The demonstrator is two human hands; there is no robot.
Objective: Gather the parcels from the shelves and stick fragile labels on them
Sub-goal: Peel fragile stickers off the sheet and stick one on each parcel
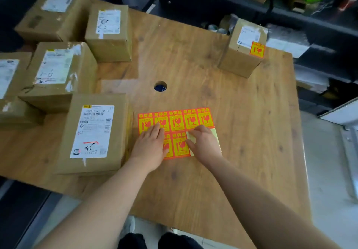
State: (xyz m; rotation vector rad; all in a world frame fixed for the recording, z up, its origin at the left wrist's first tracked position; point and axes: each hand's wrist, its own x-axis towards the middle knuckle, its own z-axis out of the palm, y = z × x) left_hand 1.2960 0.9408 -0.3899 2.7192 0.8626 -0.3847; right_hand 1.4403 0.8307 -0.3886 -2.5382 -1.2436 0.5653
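A sheet of orange-and-yellow fragile labels [180, 122] lies flat on the wooden table [242, 132]. My left hand [151, 148] rests palm down on the sheet's left part, fingers spread. My right hand [203, 142] lies on the sheet's lower right, fingertips at the edge of a label beside bare yellow backing [217, 136]. Whether it grips a label I cannot tell. A cardboard parcel [95, 132] lies just left of the sheet. At the far right stands a parcel [244, 49] with a fragile label [257, 49] stuck on its top.
Several more cardboard parcels [58, 74] crowd the table's left and back left. A round cable hole [160, 86] sits in the table's middle. Dark shelves [319, 28] with boxes and bags run along the back and right. The floor shows below the near edge.
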